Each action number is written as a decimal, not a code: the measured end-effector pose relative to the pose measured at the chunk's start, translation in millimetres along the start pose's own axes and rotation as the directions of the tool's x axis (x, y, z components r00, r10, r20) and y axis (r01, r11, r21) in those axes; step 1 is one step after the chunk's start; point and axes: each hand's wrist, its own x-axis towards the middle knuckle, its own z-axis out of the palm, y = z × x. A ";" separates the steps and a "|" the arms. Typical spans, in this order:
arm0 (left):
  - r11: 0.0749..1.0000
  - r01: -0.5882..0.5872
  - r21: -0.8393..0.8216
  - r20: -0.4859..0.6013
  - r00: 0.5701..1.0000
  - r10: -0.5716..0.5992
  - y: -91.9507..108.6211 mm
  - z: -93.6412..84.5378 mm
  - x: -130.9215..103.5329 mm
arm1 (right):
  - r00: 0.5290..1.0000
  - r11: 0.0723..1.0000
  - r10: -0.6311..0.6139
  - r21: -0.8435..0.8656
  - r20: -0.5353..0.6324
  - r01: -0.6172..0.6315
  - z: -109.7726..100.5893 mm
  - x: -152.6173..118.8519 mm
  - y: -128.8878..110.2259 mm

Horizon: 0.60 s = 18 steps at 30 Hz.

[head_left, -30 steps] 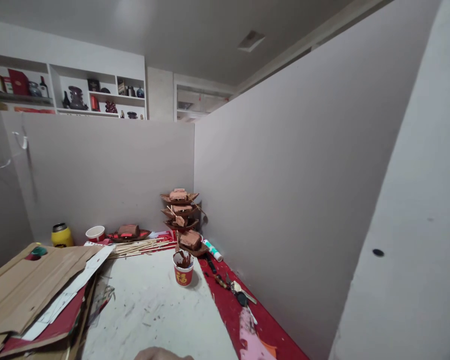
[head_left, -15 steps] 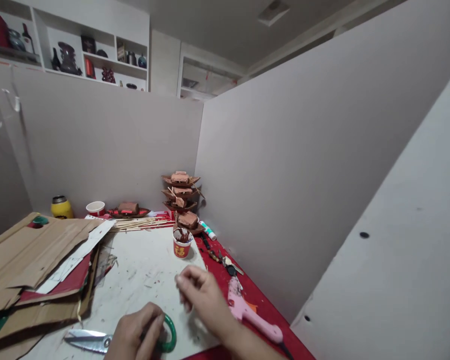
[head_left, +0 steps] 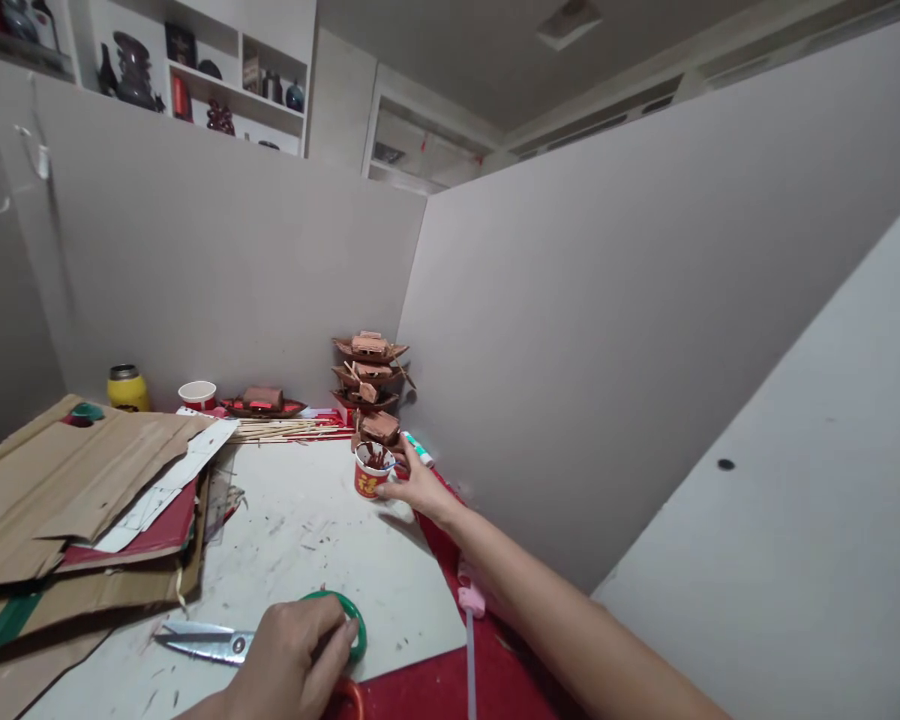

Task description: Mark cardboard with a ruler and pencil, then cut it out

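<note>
My left hand (head_left: 292, 655) lies curled over the handles of a pair of scissors (head_left: 210, 641). The silver blades point left, and part of a green handle loop shows past my fingers. An orange-red piece lies below that hand. At the far right of the white board, my right hand (head_left: 420, 490) grips a small red paper cup (head_left: 370, 484) by its right side, thumb in front and fingers partly hidden behind. Dark brown smears coat the inside of the cup, which stands upright. Just behind it sits a small brown model boat (head_left: 379, 429).
Several model boats (head_left: 370, 372) are stacked in the corner. Thin sticks (head_left: 292, 430), a white bowl (head_left: 197, 392) and a yellow jar (head_left: 127, 388) line the back. Cardboard (head_left: 97, 480) covers the left. A pink glue gun (head_left: 471, 598) lies under my right forearm. Grey partitions (head_left: 607, 330) enclose the table.
My right hand has moved forward from the middle of the board to the paper cup and closed on it. My left hand stays on the scissors, and the view has shifted slightly.
</note>
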 end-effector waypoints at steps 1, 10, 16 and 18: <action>1.000 -0.002 -0.003 0.005 1.000 0.002 0.4 -0.7 0.4 | 1.000 1.000 -0.004 -0.001 0.024 0.004 2.8 2.8 3.1; 1.000 -0.008 0.005 0.073 0.997 0.008 -7.8 1.3 0.0 | 0.988 0.996 -0.084 0.010 0.126 0.083 22.0 13.5 13.5; 1.000 -0.013 0.011 0.094 0.996 0.012 -9.0 1.6 1.0 | 0.965 0.994 -0.107 -0.010 0.240 0.113 35.7 -4.3 3.5; 0.999 -0.022 0.028 0.087 0.996 0.019 -10.4 2.5 0.7 | 0.958 0.994 -0.089 -0.032 0.274 0.101 34.7 -8.1 0.5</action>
